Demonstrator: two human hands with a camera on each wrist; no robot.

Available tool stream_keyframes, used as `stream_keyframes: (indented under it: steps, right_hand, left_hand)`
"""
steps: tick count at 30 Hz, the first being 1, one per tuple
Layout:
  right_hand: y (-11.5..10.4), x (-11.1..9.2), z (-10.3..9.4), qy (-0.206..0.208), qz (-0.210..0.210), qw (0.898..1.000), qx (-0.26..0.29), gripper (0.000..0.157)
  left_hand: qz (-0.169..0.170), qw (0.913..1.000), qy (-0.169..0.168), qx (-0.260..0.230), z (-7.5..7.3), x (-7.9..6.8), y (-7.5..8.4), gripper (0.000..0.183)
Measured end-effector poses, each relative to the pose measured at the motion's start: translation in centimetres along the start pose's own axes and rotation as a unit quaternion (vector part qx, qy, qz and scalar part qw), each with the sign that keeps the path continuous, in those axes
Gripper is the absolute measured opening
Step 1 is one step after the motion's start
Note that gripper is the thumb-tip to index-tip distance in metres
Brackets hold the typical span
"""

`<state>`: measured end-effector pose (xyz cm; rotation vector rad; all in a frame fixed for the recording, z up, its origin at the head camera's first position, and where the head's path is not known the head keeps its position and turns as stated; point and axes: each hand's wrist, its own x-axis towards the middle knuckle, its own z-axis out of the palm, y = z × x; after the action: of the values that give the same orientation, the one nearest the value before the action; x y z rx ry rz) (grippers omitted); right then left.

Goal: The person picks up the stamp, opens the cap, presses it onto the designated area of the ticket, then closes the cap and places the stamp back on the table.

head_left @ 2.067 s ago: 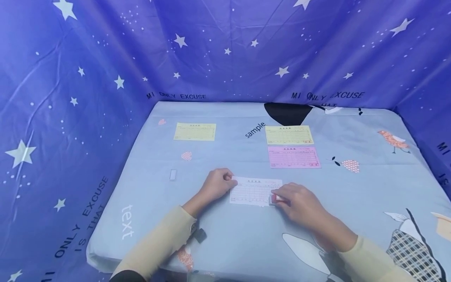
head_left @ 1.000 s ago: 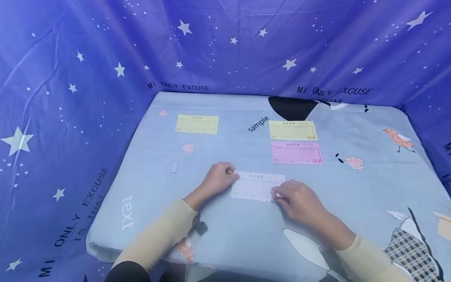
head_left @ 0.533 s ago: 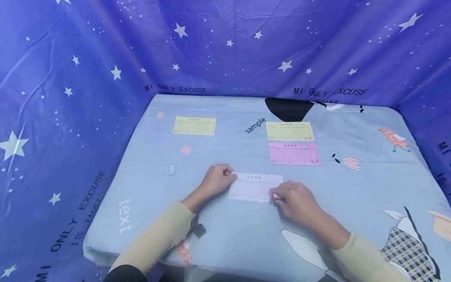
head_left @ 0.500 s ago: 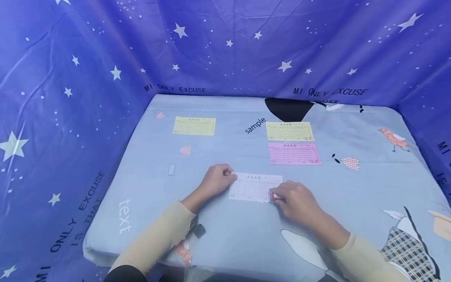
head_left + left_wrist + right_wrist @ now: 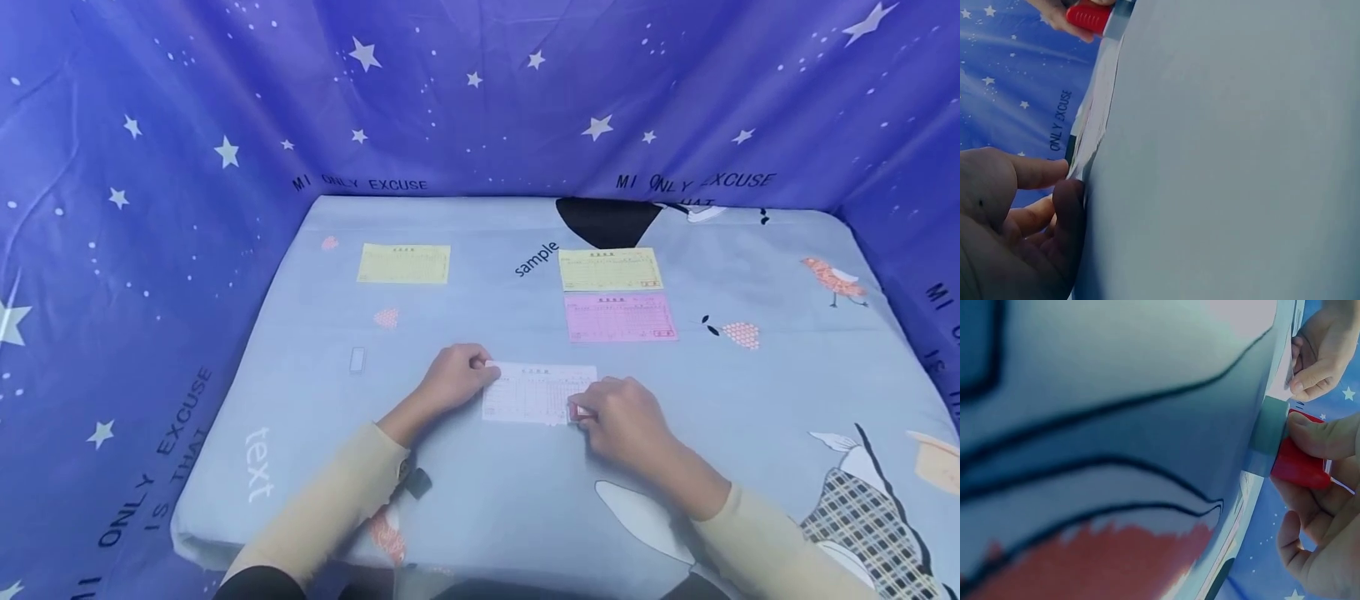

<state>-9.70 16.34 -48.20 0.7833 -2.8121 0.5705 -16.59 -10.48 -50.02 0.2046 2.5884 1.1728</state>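
A white printed form slip (image 5: 525, 392) lies on the bed-like padded surface in front of me. My left hand (image 5: 457, 375) pinches its upper left corner between thumb and fingers, as the left wrist view also shows. My right hand (image 5: 626, 421) grips a red stamp (image 5: 1300, 453) with a grey base, thumb on one side and fingers on the other. The stamp's base stands on the slip's lower right corner. In the head view my right fingers cover most of the stamp.
Beyond the white slip lie a pink slip (image 5: 621, 318) and a yellow slip (image 5: 609, 271), both with red marks at the lower right. Another yellow slip (image 5: 403, 264) lies at the far left. A starry blue curtain (image 5: 480, 125) encloses the patterned light-blue cloth (image 5: 480, 500).
Over the slip's lower right corner, my right hand has brought the stamp down a little, and less of it shows. My left hand keeps its place. The head view has shifted slightly.
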Motion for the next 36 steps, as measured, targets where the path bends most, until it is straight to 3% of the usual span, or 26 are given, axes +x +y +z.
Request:
stream_keyframes:
  steps: [10,24,32,36]
  right_hand:
    - [0.2,0.2,-0.3,0.008,-0.003,1.0,-0.01,0.028]
    - [0.3,-0.1,-0.1,0.0,0.017,1.0,-0.005,0.028]
    - [0.1,-0.6,0.2,-0.012,0.042,0.999,0.028,0.029]
    - [0.0,-0.8,-0.9,-0.006,0.065,0.997,0.045,0.03]
  left_hand:
    - [0.011,0.9996,-0.02,-0.013,-0.7,0.4,0.6,0.009]
    - [0.013,0.9994,-0.026,-0.017,-0.1,0.6,0.6,0.009]
    - [0.018,0.9983,-0.003,-0.055,0.5,0.5,-0.8,0.012]
    - [0.004,0.9969,0.008,-0.078,0.0,0.5,-1.4,0.013]
